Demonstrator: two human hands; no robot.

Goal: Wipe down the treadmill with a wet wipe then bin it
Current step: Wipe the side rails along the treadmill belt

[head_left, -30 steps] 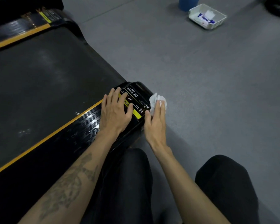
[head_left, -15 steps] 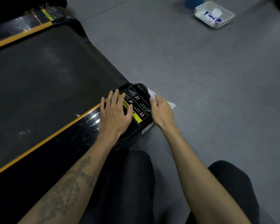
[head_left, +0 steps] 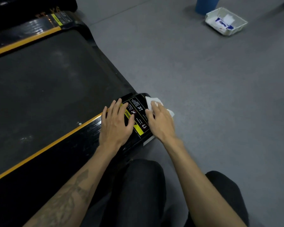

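Observation:
The treadmill fills the left side, a dark belt between black side rails with orange stripes. At the near rail's rear end cap sits a black and yellow warning label. My left hand rests flat on the rail just left of the label, fingers spread. Over the cap's right edge, my right hand presses a white wet wipe against the treadmill with straight fingers. The wipe sticks out beyond my fingertips and at the far side of the hand.
Grey floor spreads to the right. A white tray holding a blue and white packet sits on the floor at the top right, beside a blue cylinder. My knees in dark trousers are at the bottom.
My right hand has moved with the wipe from the side of the end cap up onto its right edge. The left hand has stayed in place.

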